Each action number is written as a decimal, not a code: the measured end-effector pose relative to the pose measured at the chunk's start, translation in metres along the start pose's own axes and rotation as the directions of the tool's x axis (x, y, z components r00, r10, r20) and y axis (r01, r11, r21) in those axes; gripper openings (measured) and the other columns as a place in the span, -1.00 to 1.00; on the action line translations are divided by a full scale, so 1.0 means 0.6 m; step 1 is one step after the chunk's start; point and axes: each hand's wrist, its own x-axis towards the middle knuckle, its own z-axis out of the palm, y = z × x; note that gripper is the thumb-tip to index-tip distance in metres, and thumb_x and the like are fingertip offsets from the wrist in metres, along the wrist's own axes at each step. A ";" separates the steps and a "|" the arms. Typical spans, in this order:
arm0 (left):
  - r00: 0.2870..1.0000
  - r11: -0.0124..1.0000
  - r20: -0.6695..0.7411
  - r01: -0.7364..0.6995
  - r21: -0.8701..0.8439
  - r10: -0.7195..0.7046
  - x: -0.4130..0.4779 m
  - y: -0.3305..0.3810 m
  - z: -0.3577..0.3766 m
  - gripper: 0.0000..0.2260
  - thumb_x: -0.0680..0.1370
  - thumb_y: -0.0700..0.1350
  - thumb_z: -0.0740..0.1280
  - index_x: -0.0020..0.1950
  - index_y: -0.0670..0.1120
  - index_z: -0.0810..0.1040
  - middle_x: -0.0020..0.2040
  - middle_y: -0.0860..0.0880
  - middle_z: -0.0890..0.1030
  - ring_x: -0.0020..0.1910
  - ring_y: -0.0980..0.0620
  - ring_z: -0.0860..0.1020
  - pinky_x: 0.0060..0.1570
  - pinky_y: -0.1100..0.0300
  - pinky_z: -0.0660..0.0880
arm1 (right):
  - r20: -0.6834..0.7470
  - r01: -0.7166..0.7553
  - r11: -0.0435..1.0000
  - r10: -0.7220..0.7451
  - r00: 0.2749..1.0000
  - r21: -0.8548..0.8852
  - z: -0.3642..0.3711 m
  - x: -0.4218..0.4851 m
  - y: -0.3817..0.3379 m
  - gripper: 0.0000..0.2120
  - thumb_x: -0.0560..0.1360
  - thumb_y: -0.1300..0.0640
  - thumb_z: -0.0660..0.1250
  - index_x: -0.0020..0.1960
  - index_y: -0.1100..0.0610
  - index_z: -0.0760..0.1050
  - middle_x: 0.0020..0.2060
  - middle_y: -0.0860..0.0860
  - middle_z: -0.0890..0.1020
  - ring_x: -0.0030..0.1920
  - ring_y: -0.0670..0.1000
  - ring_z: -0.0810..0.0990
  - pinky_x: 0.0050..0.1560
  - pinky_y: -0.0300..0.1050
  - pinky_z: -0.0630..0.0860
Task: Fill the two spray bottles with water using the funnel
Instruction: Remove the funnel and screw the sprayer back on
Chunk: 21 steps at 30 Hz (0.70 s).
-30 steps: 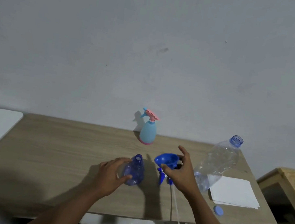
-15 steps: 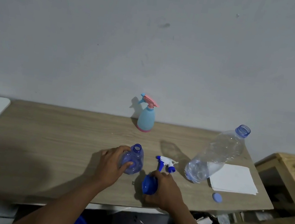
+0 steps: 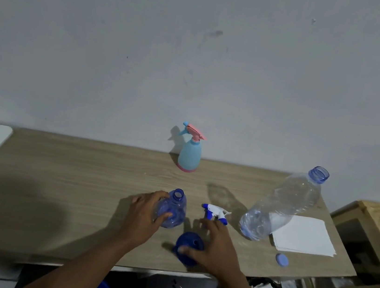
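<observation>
Your desk (image 3: 80, 189) is pale wood-grain laminate, smooth and matt. The water bottle (image 3: 280, 205) is clear, thin, glossy plastic with ribbed sides. The open spray bottle (image 3: 173, 212) is see-through blue plastic; the funnel (image 3: 188, 243) is solid blue plastic. The far spray bottle (image 3: 189, 157) looks matt pastel plastic. The white sheets (image 3: 303, 235) look like paper.

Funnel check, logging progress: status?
Left hand holds open bottle. Right hand grips funnel on table, not yet in neck. Sprayer lies beside.
</observation>
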 end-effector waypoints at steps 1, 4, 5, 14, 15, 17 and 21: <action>1.000 1.000 -0.003 -0.008 0.013 0.008 -0.001 -0.002 0.001 -0.62 0.45 0.20 0.35 0.23 0.16 0.42 0.15 0.20 0.59 0.08 0.08 0.58 0.16 0.05 0.38 | -0.091 -0.032 0.994 0.042 0.995 0.104 -0.010 0.004 0.006 -0.40 0.31 -0.43 0.42 0.21 -0.12 0.46 0.13 -0.17 0.48 0.13 -0.15 0.47 0.08 -0.22 0.47; 1.000 1.000 0.014 -0.006 0.001 0.006 -0.003 -0.001 0.002 -0.50 0.41 0.06 0.54 0.29 0.10 0.43 0.22 0.24 0.51 0.13 0.18 0.50 0.19 0.34 0.31 | -0.241 -0.140 0.957 0.202 0.949 0.254 -0.028 0.036 0.023 -0.74 0.60 -0.03 0.30 0.24 0.03 0.48 0.07 0.01 0.58 0.03 -0.02 0.57 -0.03 -0.19 0.45; 1.000 1.000 0.030 0.009 -0.030 -0.008 -0.004 -0.002 0.004 -0.45 0.39 0.00 0.58 0.31 0.07 0.44 0.25 0.21 0.49 0.17 0.22 0.47 0.19 0.47 0.28 | -0.222 -0.190 0.946 0.251 0.942 0.262 -0.028 0.052 0.030 -0.73 0.62 0.07 0.27 0.30 0.09 0.46 0.08 0.06 0.59 0.04 0.02 0.58 -0.03 -0.19 0.43; 0.997 0.984 0.076 0.022 -0.175 -0.009 -0.004 -0.022 0.033 -0.28 0.41 -0.17 0.57 0.45 0.09 0.28 0.46 0.01 0.37 0.43 0.35 0.29 0.32 0.50 0.29 | 0.056 -0.353 0.933 0.350 0.935 0.065 -0.018 0.122 0.067 -0.49 0.58 0.18 0.33 0.49 0.12 0.29 0.30 0.19 0.51 0.31 0.15 0.51 0.25 -0.04 0.45; 0.996 0.980 0.085 0.032 -0.198 -0.015 -0.004 -0.025 0.037 -0.28 0.43 -0.14 0.55 0.45 0.15 0.25 0.48 0.03 0.34 0.46 0.26 0.30 0.35 0.41 0.35 | 0.060 -0.360 0.929 0.356 0.933 0.088 -0.018 0.124 0.070 -0.49 0.56 0.19 0.35 0.47 0.13 0.30 0.29 0.19 0.52 0.30 0.15 0.51 0.22 -0.07 0.45; 0.995 0.975 0.099 0.042 -0.220 -0.021 -0.003 -0.031 0.044 -0.29 0.46 -0.10 0.52 0.47 0.18 0.21 0.50 0.09 0.32 0.47 0.22 0.32 0.33 0.18 0.47 | 0.046 -0.365 0.924 0.362 0.931 0.115 -0.019 0.127 0.074 -0.52 0.56 0.20 0.37 0.43 0.15 0.32 0.24 0.18 0.55 0.23 0.13 0.56 0.10 -0.14 0.46; 0.997 0.975 0.068 0.044 -0.217 -0.030 -0.002 -0.024 0.052 -0.28 0.47 -0.14 0.52 0.45 0.23 0.18 0.41 0.33 0.28 0.37 0.39 0.34 0.29 0.23 0.47 | -0.010 -0.323 0.928 0.331 0.944 0.187 -0.023 0.126 0.077 -0.58 0.55 0.21 0.36 0.36 0.14 0.33 0.10 0.12 0.60 0.08 0.08 0.60 0.00 -0.15 0.45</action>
